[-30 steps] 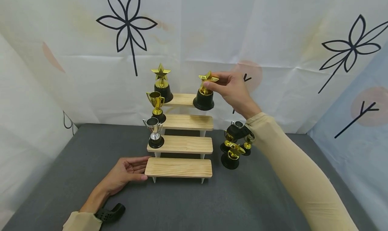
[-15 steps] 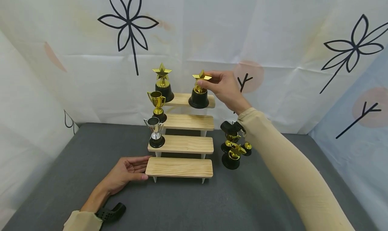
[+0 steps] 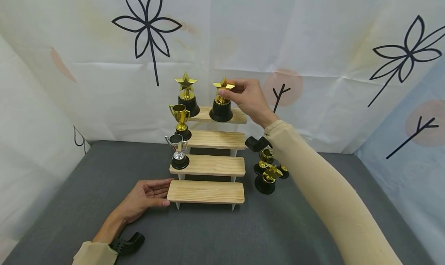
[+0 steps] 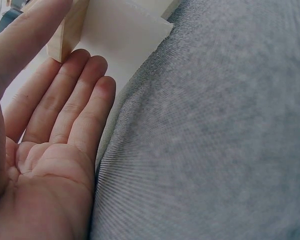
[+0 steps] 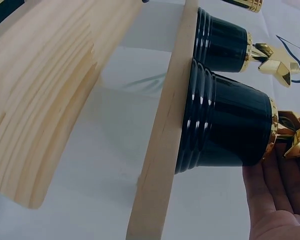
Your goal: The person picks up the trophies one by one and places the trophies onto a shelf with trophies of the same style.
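Note:
My right hand (image 3: 247, 99) pinches a gold star trophy (image 3: 221, 111) by its upper part, thumb in front. The trophy's black base is upright at the top step of a wooden tiered display stand (image 3: 205, 192). In the right wrist view that black base (image 5: 230, 120) is right at the step's edge. To its left on the top step stands another star trophy (image 3: 188, 103). A gold cup trophy (image 3: 180, 116) and a silver cup trophy (image 3: 179, 149) stand at the left ends of the two steps below. My left hand (image 3: 147, 197) rests at the lowest step's left end, fingers (image 4: 72, 102) straight.
Right of the stand, a group of trophies (image 3: 265, 184) stands on the grey table (image 3: 208, 238), partly hidden by my right sleeve and a black wrist strap (image 3: 256, 143). A white patterned cloth (image 3: 243, 33) hangs close behind the stand.
My right hand has carried the star trophy leftward along the top step, toward the other star trophy. The left hand has kept its place at the lowest step.

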Motion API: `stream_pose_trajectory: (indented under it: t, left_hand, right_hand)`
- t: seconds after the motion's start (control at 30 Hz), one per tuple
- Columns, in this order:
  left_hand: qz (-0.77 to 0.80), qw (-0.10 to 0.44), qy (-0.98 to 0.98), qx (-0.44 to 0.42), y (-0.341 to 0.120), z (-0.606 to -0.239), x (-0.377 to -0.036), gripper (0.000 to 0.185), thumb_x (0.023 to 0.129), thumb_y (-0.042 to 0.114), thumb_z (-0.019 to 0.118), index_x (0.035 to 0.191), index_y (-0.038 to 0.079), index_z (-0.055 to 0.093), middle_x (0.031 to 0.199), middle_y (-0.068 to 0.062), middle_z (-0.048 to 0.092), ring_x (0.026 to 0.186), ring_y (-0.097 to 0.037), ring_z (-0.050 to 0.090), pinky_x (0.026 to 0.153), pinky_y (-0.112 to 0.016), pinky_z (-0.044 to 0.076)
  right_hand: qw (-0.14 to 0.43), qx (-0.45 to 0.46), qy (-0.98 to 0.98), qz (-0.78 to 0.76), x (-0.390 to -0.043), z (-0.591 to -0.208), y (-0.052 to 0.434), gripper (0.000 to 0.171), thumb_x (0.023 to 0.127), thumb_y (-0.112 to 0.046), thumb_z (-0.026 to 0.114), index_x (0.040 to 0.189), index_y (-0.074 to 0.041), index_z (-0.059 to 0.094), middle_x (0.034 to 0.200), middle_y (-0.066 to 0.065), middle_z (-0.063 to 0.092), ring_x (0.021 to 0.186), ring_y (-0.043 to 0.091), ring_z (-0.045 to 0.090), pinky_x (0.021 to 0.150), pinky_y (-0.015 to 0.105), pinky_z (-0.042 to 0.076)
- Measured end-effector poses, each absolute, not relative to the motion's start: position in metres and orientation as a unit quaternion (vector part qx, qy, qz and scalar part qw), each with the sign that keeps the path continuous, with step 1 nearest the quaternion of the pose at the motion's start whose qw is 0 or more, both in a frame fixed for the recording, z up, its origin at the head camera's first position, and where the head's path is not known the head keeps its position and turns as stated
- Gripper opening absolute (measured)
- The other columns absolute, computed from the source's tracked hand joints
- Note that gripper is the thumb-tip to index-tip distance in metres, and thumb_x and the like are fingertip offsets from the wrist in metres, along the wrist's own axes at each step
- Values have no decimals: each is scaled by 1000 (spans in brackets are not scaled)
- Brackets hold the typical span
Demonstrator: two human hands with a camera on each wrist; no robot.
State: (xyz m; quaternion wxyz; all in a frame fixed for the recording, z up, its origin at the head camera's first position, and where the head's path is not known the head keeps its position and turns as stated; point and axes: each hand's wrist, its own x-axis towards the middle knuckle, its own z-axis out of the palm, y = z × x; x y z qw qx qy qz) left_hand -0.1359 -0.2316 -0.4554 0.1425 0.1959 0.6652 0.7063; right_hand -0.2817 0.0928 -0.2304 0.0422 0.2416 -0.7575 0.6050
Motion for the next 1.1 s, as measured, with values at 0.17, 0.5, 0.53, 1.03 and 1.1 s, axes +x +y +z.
stream_pose_trajectory:
  t: [0.17, 0.5, 0.53, 1.03, 1.1]
  left_hand:
    - [708, 144, 663, 197, -232, -455, -135, 72, 86, -9, 75, 143, -25, 34, 145, -41, 40, 124, -14, 60, 101, -33, 52]
    - [710, 146, 659, 201, -234, -456, -134, 72, 86, -10, 74, 143, -24, 34, 145, -40, 41, 125, -15, 60, 101, -33, 52]
    - [710, 147, 658, 201, -234, -456, -134, 72, 86, -10, 74, 143, -24, 34, 145, -40, 41, 125, -16, 60, 101, -33, 52]
    - [710, 149, 662, 189, -232, -454, -134, 73, 85, -8, 76, 144, -24, 35, 146, -41, 40, 124, -15, 60, 102, -33, 52]
    - [710, 150, 662, 188, -232, -454, -134, 73, 85, -9, 76, 144, -23, 35, 146, -40, 40, 124, -15, 60, 102, -33, 52]
  right_hand:
    - [44, 243, -754, 609, -283, -232, 85, 38, 94, -7, 74, 130, 4, 66, 112, 20, 71, 100, 24, 70, 93, 32, 58]
    - [45, 245, -759, 602, -286, -233, 73, 44, 94, -10, 74, 134, 3, 63, 112, 19, 71, 99, 23, 70, 95, 32, 57]
    - [46, 246, -759, 601, -286, -234, 72, 43, 95, -11, 74, 134, 3, 63, 111, 19, 72, 99, 24, 70, 95, 32, 57]
    - [52, 249, -747, 615, -289, -234, 66, 37, 95, -8, 73, 129, 5, 66, 111, 20, 71, 97, 24, 70, 91, 31, 59]
    - [53, 248, -745, 617, -289, -234, 66, 37, 95, -8, 73, 129, 5, 66, 111, 21, 72, 97, 24, 71, 91, 31, 59]
